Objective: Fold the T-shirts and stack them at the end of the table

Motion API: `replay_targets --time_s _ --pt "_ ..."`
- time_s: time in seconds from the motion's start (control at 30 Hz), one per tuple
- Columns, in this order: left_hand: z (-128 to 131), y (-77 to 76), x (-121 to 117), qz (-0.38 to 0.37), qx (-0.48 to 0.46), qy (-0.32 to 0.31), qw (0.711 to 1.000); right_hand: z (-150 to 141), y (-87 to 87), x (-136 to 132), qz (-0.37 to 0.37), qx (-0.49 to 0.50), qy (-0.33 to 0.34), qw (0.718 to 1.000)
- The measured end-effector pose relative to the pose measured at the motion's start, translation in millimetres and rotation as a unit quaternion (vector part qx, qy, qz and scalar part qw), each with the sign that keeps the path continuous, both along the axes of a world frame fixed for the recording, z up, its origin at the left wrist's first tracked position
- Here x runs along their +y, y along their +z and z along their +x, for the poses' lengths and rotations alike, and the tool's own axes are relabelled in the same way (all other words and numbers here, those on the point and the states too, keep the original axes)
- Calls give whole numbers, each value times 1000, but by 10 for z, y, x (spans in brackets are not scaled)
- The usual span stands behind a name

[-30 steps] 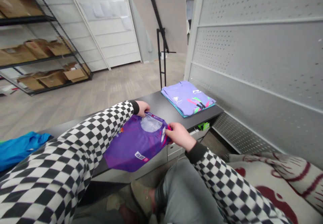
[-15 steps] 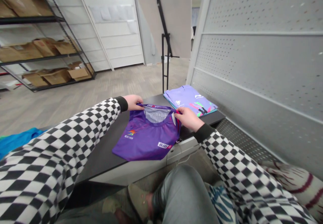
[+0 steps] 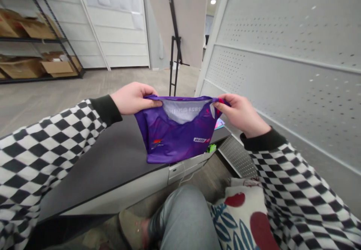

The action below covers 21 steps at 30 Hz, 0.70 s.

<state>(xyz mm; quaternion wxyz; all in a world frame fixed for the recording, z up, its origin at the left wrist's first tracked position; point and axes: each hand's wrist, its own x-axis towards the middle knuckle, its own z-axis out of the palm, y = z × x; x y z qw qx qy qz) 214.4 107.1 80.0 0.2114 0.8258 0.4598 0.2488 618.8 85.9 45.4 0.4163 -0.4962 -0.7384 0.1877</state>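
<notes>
A purple sports shirt hangs between my hands, its neck opening facing up and its grey inside showing. My left hand pinches the shoulder on the left of the collar. On the other side, my right hand grips the opposite shoulder, near a pink and white patch. The shirt is lifted at the top, and its lower part hangs at the front edge of the dark tabletop. Behind it, a folded lilac shirt is mostly hidden.
A perforated grey panel stands close on the right. Black shelving with cardboard boxes is at the far left. Past the table rises a black stand with a board. A patterned cushion lies beside my knee.
Both hands have raised the purple shirt up off the table and closer to me, stretching its collar wider. My view has shifted, and the shirt now covers most of the lilac one.
</notes>
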Motion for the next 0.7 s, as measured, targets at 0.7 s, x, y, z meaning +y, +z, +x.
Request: replay_targets --time_s 0.7 --pt "1181 542 339 68 -145 -25 987 1081 985 592 68 95 -46 992"
